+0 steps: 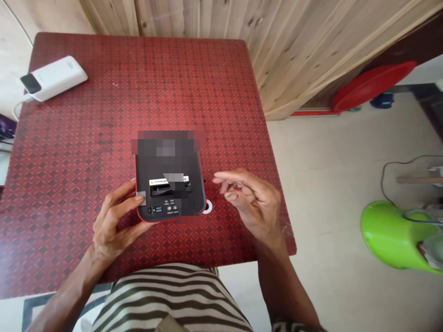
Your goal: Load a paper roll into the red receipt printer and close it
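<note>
A boxy black device with red edges (190, 196) is held over the table near its front, with a white warning label, small sockets and a dark slot on its upper face. Part of that face is blurred out by pixel blocks. My left hand (112, 221) grips its lower left corner, thumb on a grey patch at the edge and the other fingers around the side and underneath. To the right, my right hand (251, 198) is apart from the device, holding nothing, its fingers loosely bent and the thumb separate. Between them shows a white ring-shaped thing (208, 207), partly hidden by the device.
The table (173, 83) has a red patterned top. At its far left lies a white power bank (58, 78) with a cable. Wooden panelling (194, 18) stands behind. On the floor at right are a green plastic stool (387, 235) and a red basin (374, 87).
</note>
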A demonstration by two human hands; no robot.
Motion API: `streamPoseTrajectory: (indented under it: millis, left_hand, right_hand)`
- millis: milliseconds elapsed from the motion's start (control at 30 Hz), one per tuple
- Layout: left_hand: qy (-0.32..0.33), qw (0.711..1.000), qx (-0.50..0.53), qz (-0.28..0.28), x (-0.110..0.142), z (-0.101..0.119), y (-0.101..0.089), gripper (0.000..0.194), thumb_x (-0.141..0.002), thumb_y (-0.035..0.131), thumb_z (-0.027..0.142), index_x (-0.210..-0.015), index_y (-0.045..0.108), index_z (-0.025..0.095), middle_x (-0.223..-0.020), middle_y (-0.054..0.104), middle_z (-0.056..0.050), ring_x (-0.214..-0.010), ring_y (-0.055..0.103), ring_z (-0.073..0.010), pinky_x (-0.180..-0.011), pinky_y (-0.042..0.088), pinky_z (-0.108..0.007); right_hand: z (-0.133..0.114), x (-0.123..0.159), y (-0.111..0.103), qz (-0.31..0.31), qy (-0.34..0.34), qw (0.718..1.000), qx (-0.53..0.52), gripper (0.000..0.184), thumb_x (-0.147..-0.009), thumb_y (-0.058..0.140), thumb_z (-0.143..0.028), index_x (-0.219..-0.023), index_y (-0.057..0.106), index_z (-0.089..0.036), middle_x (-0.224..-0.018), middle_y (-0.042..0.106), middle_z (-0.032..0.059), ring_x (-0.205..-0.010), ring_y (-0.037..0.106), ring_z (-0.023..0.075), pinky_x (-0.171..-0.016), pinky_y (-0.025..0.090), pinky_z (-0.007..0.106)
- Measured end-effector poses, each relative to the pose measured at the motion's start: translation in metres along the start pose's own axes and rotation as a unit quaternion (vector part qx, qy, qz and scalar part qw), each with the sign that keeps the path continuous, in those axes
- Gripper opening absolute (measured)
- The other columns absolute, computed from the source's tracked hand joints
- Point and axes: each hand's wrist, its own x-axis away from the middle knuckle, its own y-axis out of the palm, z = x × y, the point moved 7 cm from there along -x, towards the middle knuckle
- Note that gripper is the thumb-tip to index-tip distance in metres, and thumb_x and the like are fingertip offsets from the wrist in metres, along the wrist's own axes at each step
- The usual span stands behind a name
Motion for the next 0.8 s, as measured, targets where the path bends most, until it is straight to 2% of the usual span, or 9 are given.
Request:
streamPoseTrajectory:
  millis: [167,233,333,400,467,567,633,700,800]
  left_hand:
    - [-0.002,1.0,0.003,-0.012,-0.003,-0.001,-0.001,0.073,-0.072,0.094,0.022,-0.137,0.061,0.024,-0.145,0.063,-0.012,-0.125,0.069,-0.0259,-0.098,0.065,-0.041]
    - [0.01,1.0,0.002,-0.016,-0.004,-0.001,0.0,0.069,-0.073,0.093,0.024,-0.134,0.061,0.022,-0.144,0.063,-0.014,-0.124,0.069,-0.027,-0.096,0.065,-0.041]
    - [0.03,0.999,-0.017,-0.008,-0.006,0.001,0.001,0.065,-0.076,0.091,0.027,-0.133,0.06,0.02,-0.14,0.065,-0.015,-0.12,0.07,-0.0262,-0.091,0.066,-0.038]
    - [0.037,0.999,-0.036,-0.001,-0.005,0.002,0.002,0.066,-0.077,0.091,0.029,-0.134,0.058,0.022,-0.136,0.066,-0.014,-0.117,0.071,-0.0255,-0.09,0.065,-0.038]
    - [0.042,0.998,-0.053,0.003,-0.004,0.003,0.002,0.066,-0.078,0.09,0.031,-0.135,0.057,0.023,-0.135,0.067,-0.014,-0.115,0.072,-0.0253,-0.09,0.065,-0.039]
    - [0.042,0.997,-0.068,0.006,-0.003,0.004,0.003,0.066,-0.079,0.089,0.032,-0.136,0.056,0.023,-0.134,0.067,-0.014,-0.115,0.072,-0.0256,-0.09,0.065,-0.039]
    - [0.043,0.997,-0.071,0.006,-0.003,0.004,0.003,0.066,-0.08,0.089,0.033,-0.136,0.055,0.023,-0.134,0.067,-0.014,-0.115,0.072,-0.0258,-0.09,0.064,-0.039]
    - [0.045,0.996,-0.073,0.007,-0.003,0.005,0.003,0.065,-0.081,0.088,0.033,-0.136,0.055,0.024,-0.133,0.067,-0.014,-0.115,0.072,-0.0257,-0.09,0.064,-0.038]
    - [0.047,0.996,-0.074,0.005,-0.005,0.004,0.003,0.063,-0.082,0.087,0.034,-0.135,0.055,0.023,-0.132,0.067,-0.014,-0.115,0.071,-0.0253,-0.09,0.064,-0.038]
  right_hand:
    - [-0.021,-0.009,0.006,-0.022,-0.046,0.998,-0.024,0.029,-0.101,0.066,-0.048,-0.12,0.076,-0.028,-0.101,0.077,0.0022,-0.079,0.067,0.0151,-0.07,0.053,0.032]
    - [-0.031,-0.011,0.009,-0.022,-0.069,0.997,0.004,0.025,-0.102,0.067,-0.043,-0.118,0.076,-0.026,-0.099,0.077,0.0017,-0.077,0.067,0.0142,-0.068,0.053,0.03]
    - [-0.051,-0.016,0.016,-0.006,-0.138,0.986,0.094,0.014,-0.101,0.068,-0.025,-0.114,0.075,-0.025,-0.098,0.078,0.0011,-0.081,0.07,0.0141,-0.071,0.056,0.03]
    - [-0.063,-0.024,0.029,-0.021,-0.188,0.965,0.179,0.016,-0.103,0.063,-0.018,-0.112,0.075,-0.025,-0.102,0.078,0.0026,-0.09,0.072,0.0163,-0.081,0.058,0.032]
    - [-0.068,-0.037,0.052,-0.082,-0.205,0.936,0.274,0.02,-0.106,0.057,-0.017,-0.112,0.075,-0.024,-0.107,0.078,0.005,-0.099,0.07,0.0191,-0.089,0.058,0.035]
    - [-0.061,-0.06,0.093,-0.214,-0.161,0.876,0.402,0.023,-0.106,0.052,-0.016,-0.111,0.075,-0.018,-0.109,0.077,0.0095,-0.101,0.07,0.0225,-0.087,0.057,0.036]
    - [-0.054,-0.073,0.114,-0.274,-0.117,0.84,0.454,0.025,-0.104,0.051,-0.011,-0.108,0.076,-0.015,-0.106,0.077,0.0127,-0.095,0.071,0.0235,-0.081,0.056,0.036]
    - [-0.049,-0.083,0.127,-0.297,-0.088,0.819,0.483,0.029,-0.101,0.048,-0.006,-0.106,0.076,-0.013,-0.103,0.077,0.0152,-0.089,0.073,0.0239,-0.077,0.056,0.036]
    - [-0.045,-0.09,0.136,-0.312,-0.084,0.8,0.506,0.034,-0.099,0.045,-0.002,-0.107,0.077,-0.012,-0.101,0.078,0.0171,-0.089,0.075,0.0266,-0.075,0.056,0.037]
